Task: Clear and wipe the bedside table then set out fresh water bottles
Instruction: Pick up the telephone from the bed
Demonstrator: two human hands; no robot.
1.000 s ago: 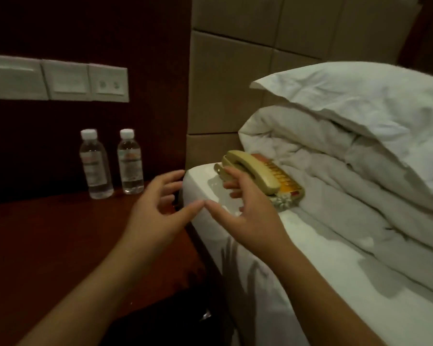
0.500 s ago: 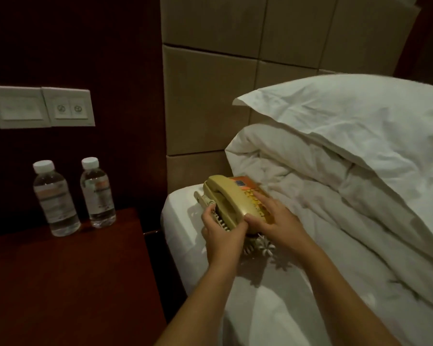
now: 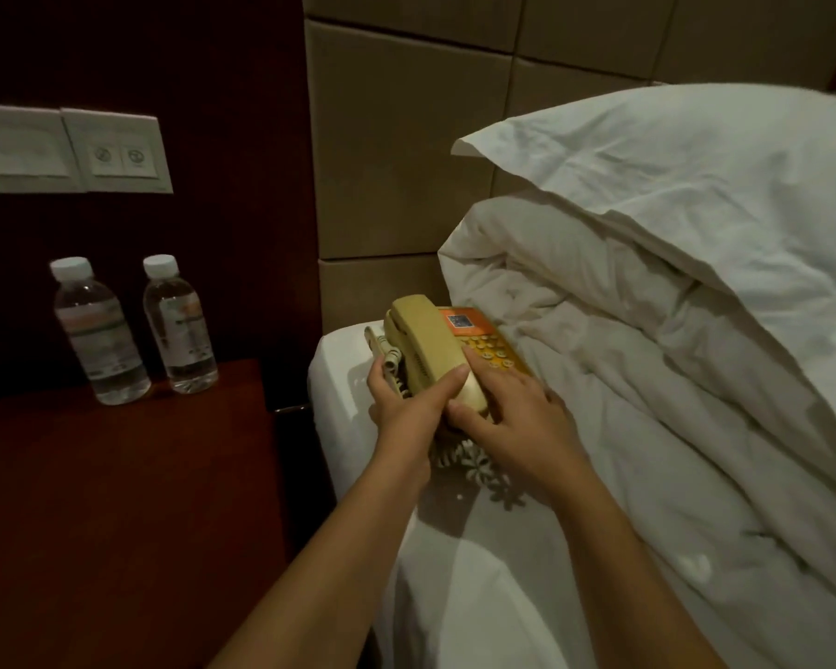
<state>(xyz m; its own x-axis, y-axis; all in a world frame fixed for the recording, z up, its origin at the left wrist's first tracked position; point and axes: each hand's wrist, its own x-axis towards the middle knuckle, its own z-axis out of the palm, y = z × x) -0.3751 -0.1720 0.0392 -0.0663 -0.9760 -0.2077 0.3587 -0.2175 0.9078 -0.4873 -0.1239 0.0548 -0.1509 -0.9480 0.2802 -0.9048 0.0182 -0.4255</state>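
Both hands gripped the phone (image 3: 447, 352) on the bed: left hand (image 3: 409, 403) at its near-left side w/ thumb on the handset, right hand (image 3: 507, 412) over the keypad, prob. to return it. Two water bottles (image 3: 138, 330) stood well left of the phone, on the bedside table (image 3: 117, 499).

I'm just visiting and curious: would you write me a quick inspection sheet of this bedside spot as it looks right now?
Surface: dark red bedside table, bare wood showing in front of the bottles.
Job's things: two capped water bottles upright at the table's back, side by side.
Clutter: beige telephone lying on the white bed, not on the table.
Hands: left hand and right hand both grip the telephone.
Cables: coiled phone cord bunched under the hands.
Surroundings: pillow, rumpled duvet, wall switch plates, padded headboard.
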